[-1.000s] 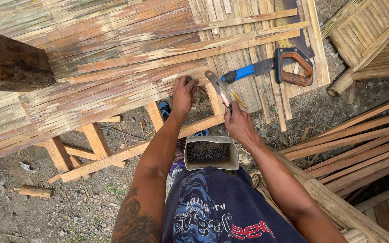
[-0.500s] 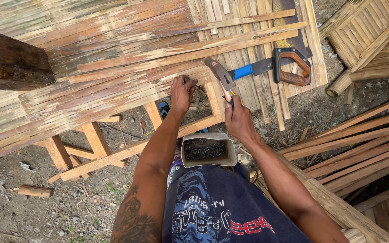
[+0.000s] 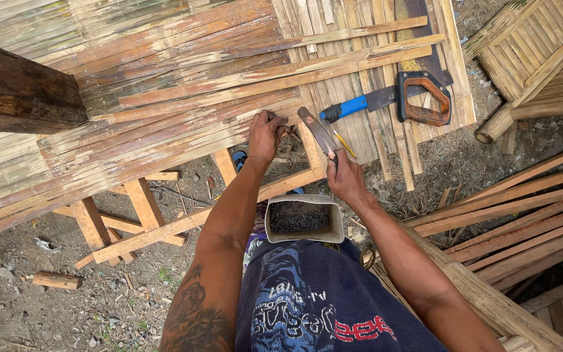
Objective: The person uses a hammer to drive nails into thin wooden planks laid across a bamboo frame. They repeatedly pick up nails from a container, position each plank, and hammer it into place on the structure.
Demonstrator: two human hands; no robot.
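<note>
Hammer (image 3: 317, 132) gripped by right hand (image 3: 345, 179); left hand (image 3: 266, 133) pinching at bamboo panel (image 3: 184, 104) edge.

Both your arms are bare all the way down, no sleeves, no gloves, no watch or rings that I can make out. Your left hand (image 3: 266, 133) sits at the end of a forearm with a big dark tattoo on it, swirly curved linework well back from the hand, up near the elbow and running out of view. The arm behind your right hand (image 3: 345, 180) looks plain, no ink visible. Below both hands, toward you, there's your dark navy sleeveless cotton shirt (image 3: 320, 300) with a faded light blue graphic across the chest and some chunky red and white lettering lower down. Fabric looks pretty worn in.
</note>
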